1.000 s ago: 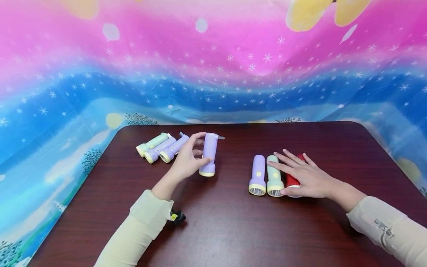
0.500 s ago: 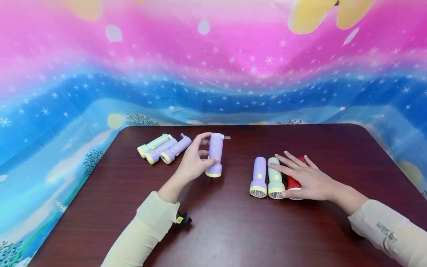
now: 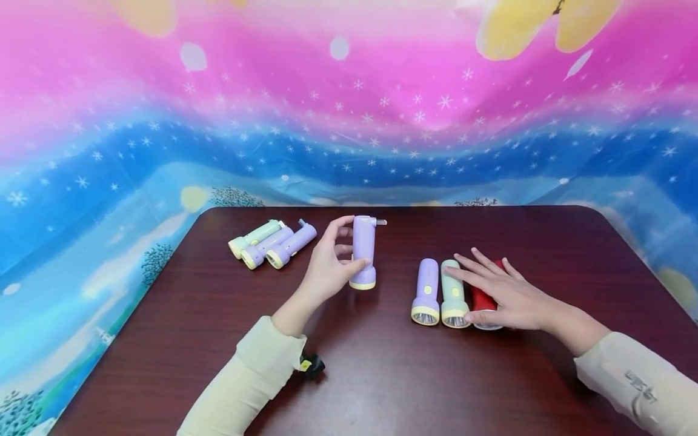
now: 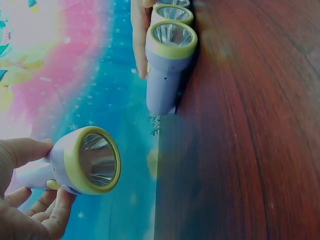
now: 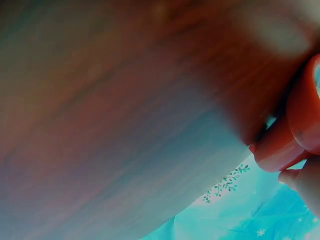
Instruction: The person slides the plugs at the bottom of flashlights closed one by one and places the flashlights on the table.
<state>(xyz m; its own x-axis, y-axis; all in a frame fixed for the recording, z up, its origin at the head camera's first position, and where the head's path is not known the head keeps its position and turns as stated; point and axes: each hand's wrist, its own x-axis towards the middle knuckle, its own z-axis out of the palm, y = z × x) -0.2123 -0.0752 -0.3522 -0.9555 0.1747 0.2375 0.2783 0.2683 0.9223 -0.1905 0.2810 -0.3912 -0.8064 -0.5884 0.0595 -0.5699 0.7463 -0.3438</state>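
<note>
The patterned cloth (image 3: 305,121) fills my head view from 10 round to 2 o'clock, and below it spreads the dark tabletop (image 3: 376,381). At 3 o'clock from the tabletop's centre I have the right hand (image 3: 512,297), fingers spread over the red torch (image 3: 482,298) and not closed round anything; the green torch (image 3: 454,301) and another purple one lie toward its 9 o'clock side. The left hand (image 3: 323,266) grips the purple torch (image 3: 363,247) near 12 o'clock, seemingly clear of the wood, head toward 6. Three more torches (image 3: 271,243) lie together at 10 o'clock. I judge the purple torch light, its shell stiff plastic, smooth enough to slip from a loose hold, so a firm but modest squeeze should suit. The barrel (image 3: 363,233) just behind the flared head looks the best place to take it, and the thumb is about there. I'd keep fingertips off the lens (image 4: 97,160), probably its most fragile part, off the prong (image 3: 382,222) jutting at 3 o'clock, which might snag, and off the yellow button (image 4: 52,184).
</note>
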